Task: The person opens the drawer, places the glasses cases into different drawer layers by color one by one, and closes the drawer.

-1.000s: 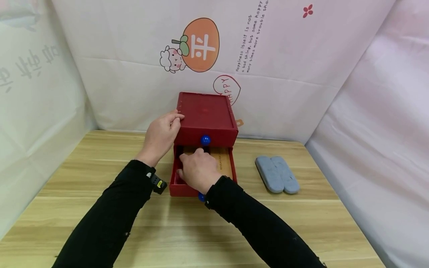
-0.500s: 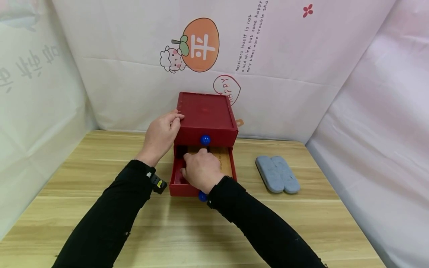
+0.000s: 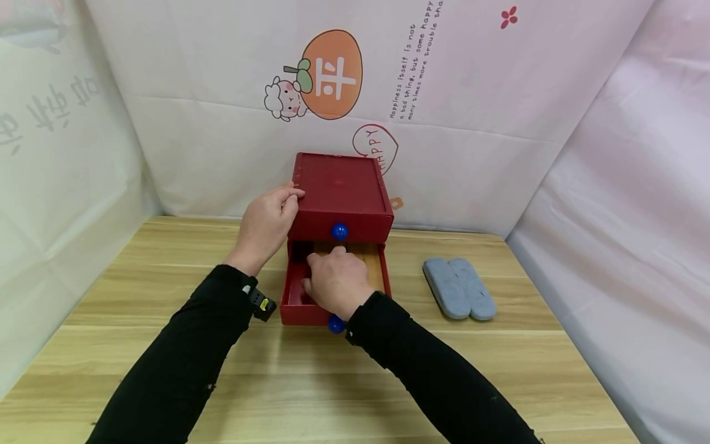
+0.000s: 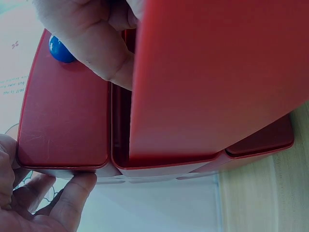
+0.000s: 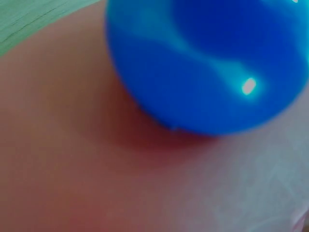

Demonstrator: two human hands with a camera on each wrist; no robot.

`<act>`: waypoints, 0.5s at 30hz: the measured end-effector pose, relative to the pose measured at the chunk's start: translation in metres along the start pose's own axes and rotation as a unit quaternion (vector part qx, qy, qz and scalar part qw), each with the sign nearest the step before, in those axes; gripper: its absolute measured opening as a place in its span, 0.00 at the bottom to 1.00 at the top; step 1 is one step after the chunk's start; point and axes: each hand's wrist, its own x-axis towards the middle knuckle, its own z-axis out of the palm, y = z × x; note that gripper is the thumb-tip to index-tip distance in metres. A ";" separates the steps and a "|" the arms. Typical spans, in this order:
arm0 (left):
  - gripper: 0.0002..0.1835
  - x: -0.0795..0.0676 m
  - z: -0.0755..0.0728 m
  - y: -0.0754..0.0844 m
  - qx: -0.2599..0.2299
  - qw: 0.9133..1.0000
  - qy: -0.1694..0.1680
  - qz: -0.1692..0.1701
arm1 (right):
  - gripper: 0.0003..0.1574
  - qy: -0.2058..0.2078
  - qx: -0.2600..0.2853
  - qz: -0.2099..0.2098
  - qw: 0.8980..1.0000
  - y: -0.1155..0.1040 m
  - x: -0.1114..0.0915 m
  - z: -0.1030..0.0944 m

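Note:
A small red drawer cabinet [image 3: 341, 185] stands near the back cloth, its upper drawer closed and its lower drawer [image 3: 294, 297] pulled out. My left hand [image 3: 267, 223] touches the cabinet's upper left edge; in the left wrist view its thumb [image 4: 75, 198] lies against the side wall. My right hand [image 3: 339, 277] reaches down into the lower drawer, over a flat brown card-like thing [image 3: 373, 262]. Its fingertips are hidden, so I cannot tell whether they pinch this thing. The lower drawer's blue knob [image 5: 207, 72] fills much of the right wrist view.
Two grey oblong pads [image 3: 459, 288] with rounded ends lie side by side on the wooden table [image 3: 233, 382], right of the cabinet. A blue knob [image 3: 340, 232] sticks out from the upper drawer. White printed cloth [image 3: 222, 135] hangs behind, with more cloth at both sides.
My right hand has shifted slightly right within the lower drawer, and the brown thing's visible left edge has moved right too. My left hand has stayed on the cabinet.

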 end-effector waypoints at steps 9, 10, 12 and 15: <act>0.26 0.000 0.000 0.000 -0.001 1.000 0.001 0.001 | 0.31 0.003 0.004 0.000 1.000 0.001 -0.001 0.001; 0.26 0.000 0.000 0.000 0.000 1.000 0.001 0.002 | 0.31 0.005 0.007 -0.001 1.000 0.001 -0.002 0.001; 0.26 0.000 0.000 0.000 0.001 1.000 0.001 0.002 | 0.30 0.013 0.013 -0.006 1.000 0.002 -0.003 0.000; 0.26 0.001 0.000 0.000 0.001 1.000 0.002 0.002 | 0.28 0.031 0.022 -0.018 0.999 0.004 -0.005 -0.001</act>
